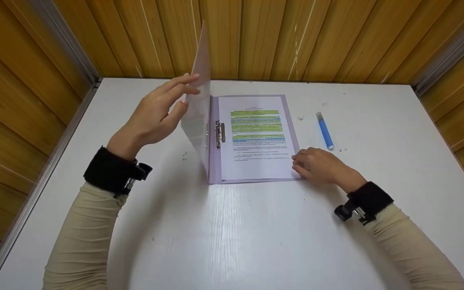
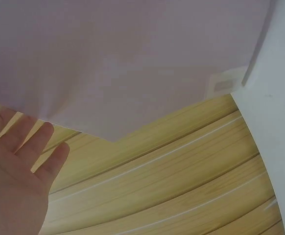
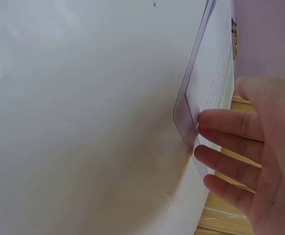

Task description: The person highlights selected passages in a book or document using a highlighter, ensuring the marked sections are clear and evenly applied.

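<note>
While head view shows marker [image 1: 324, 131], wrist views don't.

We are looking at an office-like desk booth; a white table [image 1: 232, 241] is sitting between wooden panel walls [image 1: 296, 36]; a folder [image 1: 256, 137] and a marker [image 1: 325, 131] are lying there.

Bright even light, soft shadows, wrist views perhaps blurred
</note>
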